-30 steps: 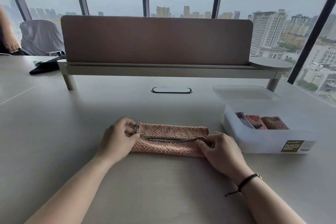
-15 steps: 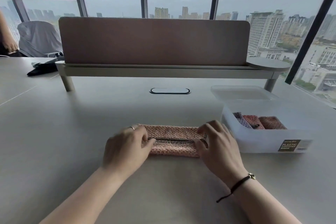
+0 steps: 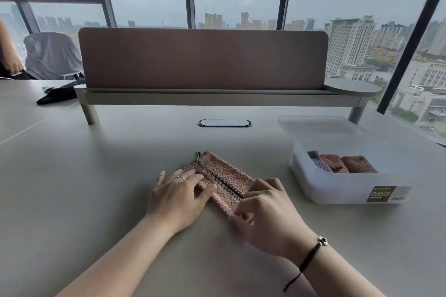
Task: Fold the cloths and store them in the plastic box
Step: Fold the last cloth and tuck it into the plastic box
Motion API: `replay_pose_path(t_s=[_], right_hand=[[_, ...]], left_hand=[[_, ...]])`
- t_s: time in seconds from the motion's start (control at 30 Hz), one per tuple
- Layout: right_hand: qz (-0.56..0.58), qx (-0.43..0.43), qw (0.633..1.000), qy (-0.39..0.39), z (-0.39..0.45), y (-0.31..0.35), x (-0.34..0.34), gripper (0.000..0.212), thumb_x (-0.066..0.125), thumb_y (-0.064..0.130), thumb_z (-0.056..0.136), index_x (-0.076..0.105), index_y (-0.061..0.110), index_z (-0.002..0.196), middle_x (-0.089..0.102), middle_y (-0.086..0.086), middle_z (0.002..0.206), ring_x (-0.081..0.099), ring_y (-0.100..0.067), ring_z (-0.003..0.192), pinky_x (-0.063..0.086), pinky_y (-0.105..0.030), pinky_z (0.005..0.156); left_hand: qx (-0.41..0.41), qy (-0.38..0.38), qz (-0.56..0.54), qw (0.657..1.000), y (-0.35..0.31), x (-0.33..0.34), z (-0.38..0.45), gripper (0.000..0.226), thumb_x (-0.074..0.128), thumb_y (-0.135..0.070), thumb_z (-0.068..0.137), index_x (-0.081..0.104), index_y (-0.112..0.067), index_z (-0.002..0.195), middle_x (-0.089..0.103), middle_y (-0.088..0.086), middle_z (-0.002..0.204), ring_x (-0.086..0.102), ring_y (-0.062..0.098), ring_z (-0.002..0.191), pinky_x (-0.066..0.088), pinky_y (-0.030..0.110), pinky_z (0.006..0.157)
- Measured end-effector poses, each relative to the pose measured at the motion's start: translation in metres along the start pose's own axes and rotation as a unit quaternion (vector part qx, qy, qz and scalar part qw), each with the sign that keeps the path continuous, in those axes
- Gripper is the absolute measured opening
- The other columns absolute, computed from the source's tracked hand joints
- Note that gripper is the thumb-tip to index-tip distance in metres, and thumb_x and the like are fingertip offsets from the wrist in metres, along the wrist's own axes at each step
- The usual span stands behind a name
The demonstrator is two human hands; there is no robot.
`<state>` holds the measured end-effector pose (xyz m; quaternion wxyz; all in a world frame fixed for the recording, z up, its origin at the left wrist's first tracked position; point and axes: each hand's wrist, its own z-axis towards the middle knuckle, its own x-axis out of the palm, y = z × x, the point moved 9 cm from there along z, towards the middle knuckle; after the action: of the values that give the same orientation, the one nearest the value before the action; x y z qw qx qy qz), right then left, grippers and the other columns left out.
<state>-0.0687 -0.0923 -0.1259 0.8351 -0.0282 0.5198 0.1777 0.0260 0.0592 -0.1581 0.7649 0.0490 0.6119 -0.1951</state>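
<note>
Two bare hands work on one pink cloth (image 3: 223,182) that lies on the bench (image 3: 96,188), a little nearer the front edge than the middle. The cloth is folded into a long narrow strip and lies slantwise, its far end pointing toward the back edge and its near end toward the person. A dark striped border runs along the length of the strip, and a small dark loop sticks out at the far end.

The left hand (image 3: 179,196) lies flat on the left side of the strip, its fingers (image 3: 193,175) straight and only slightly spread, pressing the cloth down; one finger wears a ring (image 3: 181,177). The right hand (image 3: 268,214) sits at the near end of the strip with its fingers curled, thumb and fingertips pinching the edge of the cloth there. A dark cord bracelet (image 3: 311,254) with a small gold charm circles the right wrist.

Toward the right edge of the bench, well apart from the hands, stands an open plastic box (image 3: 337,188) with a label on its front wall. Three folded cloths (image 3: 340,163) stand side by side inside it, one purplish, one reddish pink, one orange-brown. The lid (image 3: 318,125) of the box lies just behind it.

Along the back of the bench runs a brown divider panel (image 3: 202,59) on a raised shelf, with an oval cable port (image 3: 224,123) in front of it. A black object (image 3: 58,95) lies near the far left corner.
</note>
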Motion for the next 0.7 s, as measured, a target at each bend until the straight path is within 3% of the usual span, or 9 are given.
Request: replay_pose_path(t_s=[0.13,0.27,0.4,0.57,0.7], right_hand=[[0.156,-0.055,0.985,0.046,-0.001,0.032,0.011,0.019,0.064,0.056,0.078,0.072,0.040,0.085,0.068,0.018,0.080,0.051,0.005,0.104,0.035,-0.026,0.096],[0.223,-0.076,0.967,0.097,-0.003,0.038,0.019,0.018,0.063,0.048,0.084,0.074,0.037,0.093,0.072,0.021,0.099,0.043,0.010,0.127,0.029,-0.033,0.111],[0.246,-0.069,0.962,0.098,-0.002,0.026,0.016,0.024,0.059,0.049,0.089,0.074,0.037,0.104,0.067,0.030,0.114,0.037,0.009,0.135,0.025,-0.031,0.116],[0.187,-0.078,0.972,0.117,-0.001,0.018,0.021,0.031,0.051,0.057,0.091,0.074,0.040,0.104,0.059,0.033,0.127,0.030,0.005,0.141,0.022,-0.027,0.117],[0.207,-0.071,0.967,0.129,-0.001,0.016,0.024,0.030,0.054,0.054,0.090,0.076,0.035,0.097,0.065,0.028,0.120,0.039,0.001,0.137,0.026,-0.024,0.115]], left_hand=[[0.003,0.101,-0.047,0.994,0.002,0.018,0.013,0.076,0.025,-0.087,0.080,0.029,-0.051,0.147,0.011,-0.014,0.164,-0.001,0.015,0.152,0.002,0.049,0.121],[0.037,0.164,-0.045,0.985,0.001,0.028,0.026,0.078,0.025,-0.091,0.075,0.017,-0.059,0.146,-0.004,-0.016,0.164,-0.014,0.013,0.151,-0.001,0.051,0.120],[0.058,0.169,-0.044,0.983,0.000,0.033,0.035,0.081,0.021,-0.094,0.071,0.015,-0.061,0.146,-0.007,-0.015,0.164,-0.014,0.013,0.151,-0.001,0.049,0.120],[0.107,0.086,-0.106,0.985,-0.006,0.019,0.029,0.078,0.020,-0.086,0.080,0.030,-0.049,0.147,0.010,-0.015,0.164,0.002,0.004,0.150,0.005,0.040,0.124],[0.161,0.135,-0.142,0.967,-0.021,0.025,0.005,0.083,0.013,-0.087,0.079,0.024,-0.047,0.151,0.003,-0.021,0.162,-0.009,-0.006,0.147,-0.001,0.037,0.124]])
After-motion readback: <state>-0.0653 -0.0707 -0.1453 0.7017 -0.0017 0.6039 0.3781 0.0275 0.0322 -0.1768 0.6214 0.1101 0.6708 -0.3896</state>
